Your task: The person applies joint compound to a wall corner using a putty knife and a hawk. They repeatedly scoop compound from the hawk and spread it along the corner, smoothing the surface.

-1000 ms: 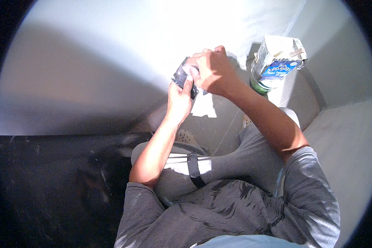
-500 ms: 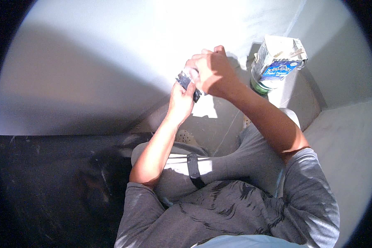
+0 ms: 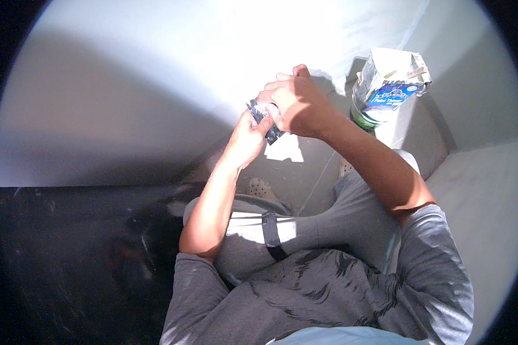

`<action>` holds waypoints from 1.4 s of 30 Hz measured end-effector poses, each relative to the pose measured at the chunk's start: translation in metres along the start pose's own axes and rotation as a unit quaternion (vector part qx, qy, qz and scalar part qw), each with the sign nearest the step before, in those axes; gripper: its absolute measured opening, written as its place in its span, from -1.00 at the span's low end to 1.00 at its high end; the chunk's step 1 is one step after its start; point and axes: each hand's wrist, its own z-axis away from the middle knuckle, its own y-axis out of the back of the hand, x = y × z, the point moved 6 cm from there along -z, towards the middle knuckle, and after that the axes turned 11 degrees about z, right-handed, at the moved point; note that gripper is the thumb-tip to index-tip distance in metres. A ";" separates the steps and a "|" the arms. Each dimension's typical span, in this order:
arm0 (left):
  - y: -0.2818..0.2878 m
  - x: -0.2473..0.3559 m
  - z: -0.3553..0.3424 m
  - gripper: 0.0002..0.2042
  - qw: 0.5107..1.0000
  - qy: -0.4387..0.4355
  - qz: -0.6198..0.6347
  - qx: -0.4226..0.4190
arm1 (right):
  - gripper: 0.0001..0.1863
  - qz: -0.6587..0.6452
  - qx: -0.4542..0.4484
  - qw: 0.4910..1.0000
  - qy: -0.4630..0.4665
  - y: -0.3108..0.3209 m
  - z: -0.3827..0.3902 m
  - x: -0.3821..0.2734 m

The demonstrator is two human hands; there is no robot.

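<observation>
My left hand [image 3: 246,140] is closed on a small dark, flat piece smeared with white paste [image 3: 274,135], its thumb lying over the top. Curled against the upper right side of that piece is my right hand [image 3: 303,104], fingers bent and closed. What the right fingers grip, if anything, is hidden behind the hand. Both hands are raised in bright light before the pale wall, above my bent legs.
To the right stands a cut-open rectangular can [image 3: 394,95] with a blue label and pale smears, over a green and white round container [image 3: 362,121]. Pale walls [image 3: 126,103] close in ahead and at the right. A dark surface [image 3: 86,259] lies at the left.
My left hand and forearm have shifted slightly left and down. The right hand has turned a little against the dark piece, which stays between both hands.
</observation>
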 end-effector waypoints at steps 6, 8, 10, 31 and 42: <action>0.002 -0.005 -0.005 -0.70 0.998 0.013 -0.045 -0.048 | -0.79 -0.009 -0.012 1.000 -0.021 -0.001 -0.001 0.006; 0.002 -0.005 -0.003 -0.79 0.999 0.016 -0.009 -0.029 | -0.79 -0.014 -0.022 1.000 -0.008 -0.002 -0.001 0.001; 0.002 -0.005 -0.002 -0.82 1.000 0.020 0.013 -0.017 | -0.79 0.008 -0.056 0.998 -0.021 -0.004 -0.006 0.005; 0.001 0.011 -0.006 -0.71 0.956 -0.074 -0.280 0.046 | -0.82 -0.028 0.002 0.999 -0.046 0.010 -0.009 0.006; 0.007 -0.006 -0.012 -0.72 0.973 -0.049 -0.215 0.067 | -0.84 -0.044 -0.046 0.996 -0.062 0.010 -0.009 0.007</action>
